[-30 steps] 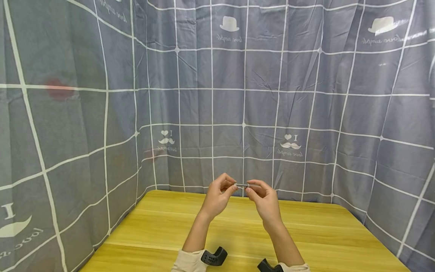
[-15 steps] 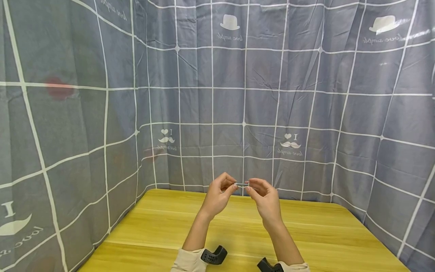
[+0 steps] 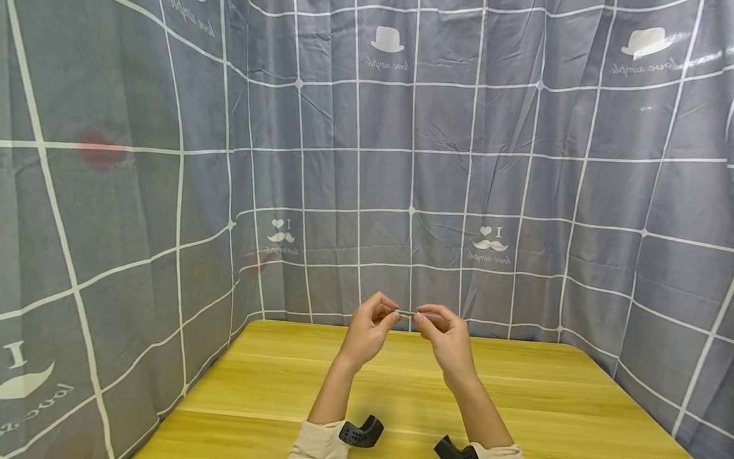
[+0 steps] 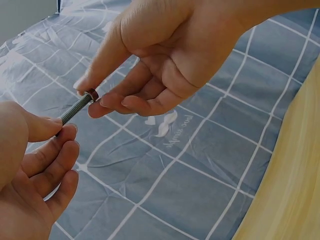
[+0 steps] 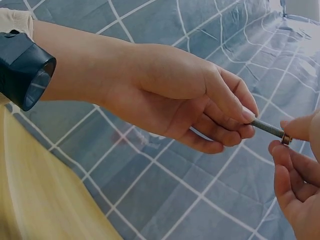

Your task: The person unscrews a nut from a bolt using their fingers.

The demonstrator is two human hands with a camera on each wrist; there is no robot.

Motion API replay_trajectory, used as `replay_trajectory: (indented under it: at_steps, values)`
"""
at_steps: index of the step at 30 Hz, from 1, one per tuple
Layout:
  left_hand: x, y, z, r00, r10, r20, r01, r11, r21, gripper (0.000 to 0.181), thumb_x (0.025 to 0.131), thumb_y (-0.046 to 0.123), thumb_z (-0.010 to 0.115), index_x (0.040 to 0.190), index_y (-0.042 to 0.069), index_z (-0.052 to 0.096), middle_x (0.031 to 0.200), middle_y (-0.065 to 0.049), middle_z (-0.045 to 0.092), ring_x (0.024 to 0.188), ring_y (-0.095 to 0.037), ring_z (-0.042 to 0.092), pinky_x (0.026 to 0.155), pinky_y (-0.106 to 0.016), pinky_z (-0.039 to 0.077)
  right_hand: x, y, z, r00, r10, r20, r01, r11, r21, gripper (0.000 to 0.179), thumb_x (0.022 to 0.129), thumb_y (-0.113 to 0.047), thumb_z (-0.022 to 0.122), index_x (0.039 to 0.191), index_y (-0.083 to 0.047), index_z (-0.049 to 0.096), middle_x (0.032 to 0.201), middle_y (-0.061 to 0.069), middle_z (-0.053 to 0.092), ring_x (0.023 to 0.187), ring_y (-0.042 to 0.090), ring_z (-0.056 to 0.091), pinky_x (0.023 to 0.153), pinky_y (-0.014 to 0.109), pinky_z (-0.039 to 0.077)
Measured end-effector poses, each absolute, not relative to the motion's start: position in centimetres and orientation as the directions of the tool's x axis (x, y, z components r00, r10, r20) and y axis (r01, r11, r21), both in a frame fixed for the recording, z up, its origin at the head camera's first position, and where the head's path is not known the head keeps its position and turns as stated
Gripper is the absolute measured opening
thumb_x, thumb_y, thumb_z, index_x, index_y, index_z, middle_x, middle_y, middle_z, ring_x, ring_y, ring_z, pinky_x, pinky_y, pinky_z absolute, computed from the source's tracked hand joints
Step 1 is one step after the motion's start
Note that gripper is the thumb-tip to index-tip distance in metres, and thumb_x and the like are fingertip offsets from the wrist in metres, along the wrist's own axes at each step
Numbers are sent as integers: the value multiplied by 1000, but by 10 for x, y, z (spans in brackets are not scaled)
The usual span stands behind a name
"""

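Note:
In the head view, a thin metal bolt (image 3: 407,313) spans level between both hands, over the far part of the table. My left hand (image 3: 368,328) pinches one end between thumb and fingertips, covering that end. At the other end, my right hand (image 3: 450,341) has thumb and index finger on a small brass-coloured nut (image 4: 91,95). The left wrist view shows bare grey thread (image 4: 75,111) between the two grips. From the right wrist side, the nut (image 5: 286,139) appears between the right thumb and index finger, and the other right fingers curl loosely below.
A yellow wood-grain table (image 3: 275,382) lies under the forearms. Grey curtains (image 3: 384,178) with white grid lines hang behind it and along both sides. Black wrist devices (image 3: 362,433) sit over the light sleeves.
The right fingertips lifted and spread slightly around the nut half a second ago; now they have come back down and in on it. The left hand stays in place.

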State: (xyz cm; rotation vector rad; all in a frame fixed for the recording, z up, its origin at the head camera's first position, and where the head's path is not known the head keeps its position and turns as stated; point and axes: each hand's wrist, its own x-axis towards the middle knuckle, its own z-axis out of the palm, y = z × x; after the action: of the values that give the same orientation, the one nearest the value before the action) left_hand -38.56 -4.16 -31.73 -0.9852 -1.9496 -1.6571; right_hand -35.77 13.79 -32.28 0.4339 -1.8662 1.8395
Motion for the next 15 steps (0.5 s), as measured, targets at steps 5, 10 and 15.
replay_trajectory:
  at_steps: [5,10,15]
  values:
    - [-384,-41,-318,-666,258,700,733,56,678,4,104,3,61,107,0,62,99,-7,74,94,-23,71,84,-38,54,-358,137,-323,-834,119,538,-539,26,-842,22,98,-1,71,118,7,68,110,21,71,98,17,69,85,30,54]
    - [-384,-41,-318,-665,257,701,734,54,677,5,104,3,61,107,-1,62,99,-7,74,95,-23,71,86,-38,55,-358,137,-322,-842,127,525,-526,30,-850,25,97,0,72,120,7,68,114,21,71,99,16,68,85,28,54]
    - [-385,-41,-318,-671,251,698,728,39,685,4,104,4,62,107,1,63,99,-7,74,95,-23,71,86,-37,54,-357,138,-322,-848,111,518,-520,10,-854,21,98,0,70,119,6,69,107,20,73,91,21,71,79,29,56]
